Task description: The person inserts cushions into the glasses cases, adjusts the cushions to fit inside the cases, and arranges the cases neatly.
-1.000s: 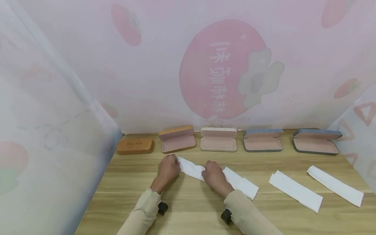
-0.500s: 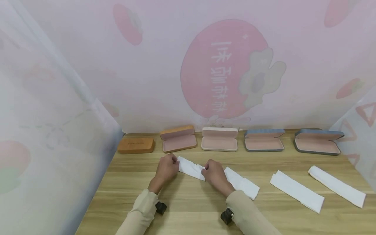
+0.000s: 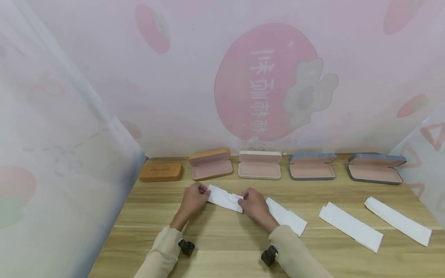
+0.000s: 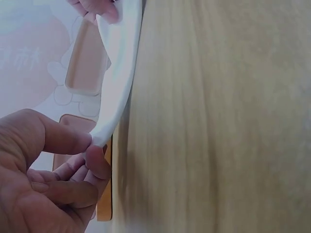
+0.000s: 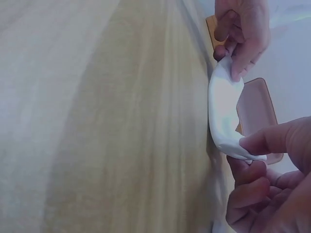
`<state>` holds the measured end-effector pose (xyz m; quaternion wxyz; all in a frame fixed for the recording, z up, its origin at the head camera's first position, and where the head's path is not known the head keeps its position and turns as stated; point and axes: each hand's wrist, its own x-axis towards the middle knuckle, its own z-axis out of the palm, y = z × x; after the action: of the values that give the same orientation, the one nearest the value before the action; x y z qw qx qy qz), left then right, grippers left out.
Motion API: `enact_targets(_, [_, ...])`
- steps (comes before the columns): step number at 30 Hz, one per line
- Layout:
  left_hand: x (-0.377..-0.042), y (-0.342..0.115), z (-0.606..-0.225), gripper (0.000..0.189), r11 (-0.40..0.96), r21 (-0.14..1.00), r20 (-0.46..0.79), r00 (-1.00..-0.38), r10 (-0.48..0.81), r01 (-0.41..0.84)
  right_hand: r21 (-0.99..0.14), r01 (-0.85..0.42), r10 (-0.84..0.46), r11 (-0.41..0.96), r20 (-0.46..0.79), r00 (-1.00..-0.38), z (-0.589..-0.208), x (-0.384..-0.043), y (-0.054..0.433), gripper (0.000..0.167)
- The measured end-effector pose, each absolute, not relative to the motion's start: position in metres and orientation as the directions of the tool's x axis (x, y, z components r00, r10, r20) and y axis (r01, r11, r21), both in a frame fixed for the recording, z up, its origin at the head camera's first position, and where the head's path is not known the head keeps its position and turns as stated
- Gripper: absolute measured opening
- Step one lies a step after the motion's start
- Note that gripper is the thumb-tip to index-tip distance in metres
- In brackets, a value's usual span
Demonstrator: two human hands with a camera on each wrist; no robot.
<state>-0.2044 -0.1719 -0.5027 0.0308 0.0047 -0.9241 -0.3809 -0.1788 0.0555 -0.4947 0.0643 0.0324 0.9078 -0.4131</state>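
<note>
A folded white cloth [image 3: 225,199] is stretched between both hands, in front of the row of glasses cases. My left hand [image 3: 195,197] pinches its left end between thumb and fingertips, plain in the left wrist view. Its other end is pinched by my right hand [image 3: 255,204]. In the right wrist view the cloth [image 5: 224,104] sags in a curve between the two grips. Just right of my right hand lies a second folded white cloth [image 3: 287,217], partly hidden by that hand.
Two more folded white cloths, a wide one [image 3: 351,227] and a narrow one [image 3: 398,221], lie at the right. Along the back stand a closed brown glasses case [image 3: 161,172] and open ones in brown [image 3: 212,170], white [image 3: 259,170], light blue [image 3: 312,170] and dark blue [image 3: 374,173]. Behind is a printed wall.
My left hand has shifted slightly left with its end of the white cloth. My right hand has stayed nearly in place, and the cloth's right end now shows at its fingertips.
</note>
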Motion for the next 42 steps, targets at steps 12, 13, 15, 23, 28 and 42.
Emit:
enact_targets(12, [-0.206, -0.182, -0.495, 0.015, 0.66, 0.751, 0.051, -0.994, -0.1, -0.027, -0.816, 0.113, -0.002, 0.568, -0.139, -0.99, -0.49, -0.2, 0.046, 0.021])
enact_targets(13, [-0.206, -0.183, -0.495, 0.016, 0.654, 0.756, 0.049, -0.993, -0.107, -0.033, -0.825, 0.113, -0.006, 0.554, -0.139, -0.99, -0.489, -0.203, 0.044, 0.022])
enact_targets(15, [-0.207, -0.185, -0.494, 0.016, 0.642, 0.765, 0.041, -0.992, -0.123, -0.048, -0.839, 0.113, -0.017, 0.533, -0.144, -0.989, -0.487, -0.208, 0.04, 0.022])
enact_targets(23, [-0.213, -0.188, -0.488, 0.016, 0.636, 0.769, 0.065, -0.984, -0.167, -0.057, -0.868, 0.086, -0.038, 0.489, -0.119, -0.992, -0.477, -0.229, 0.029, 0.019])
enact_targets(28, [-0.218, -0.191, -0.484, 0.019, 0.626, 0.778, 0.071, -0.982, -0.173, -0.054, -0.86, 0.08, -0.022, 0.504, -0.105, -0.994, -0.472, -0.241, 0.026, 0.019])
enact_targets(42, [-0.233, -0.196, -0.482, 0.02, 0.608, 0.788, 0.059, -0.971, -0.23, -0.096, -0.874, -0.027, -0.066, 0.485, -0.006, -0.998, -0.464, -0.276, 0.024, 0.041])
